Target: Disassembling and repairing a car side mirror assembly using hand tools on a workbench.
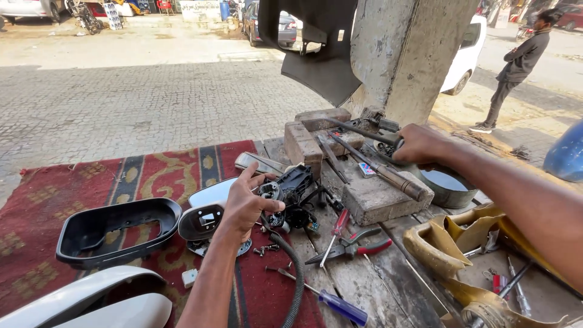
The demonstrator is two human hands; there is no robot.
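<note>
My left hand grips a black car-mirror motor assembly with wires, held over the edge of a red patterned rug. My right hand reaches far right and closes on something at the rim of a round metal container; what it holds is hidden by the fingers. Just left of my left hand lie a mirror glass and a small black housing. A black mirror frame and a white mirror cover lie on the rug.
Bricks with long screwdrivers sit on the wooden boards. Red-handled pliers, a red screwdriver, a blue screwdriver, loose screws and a black hose lie nearby. A concrete pillar rises behind. A person stands on the street.
</note>
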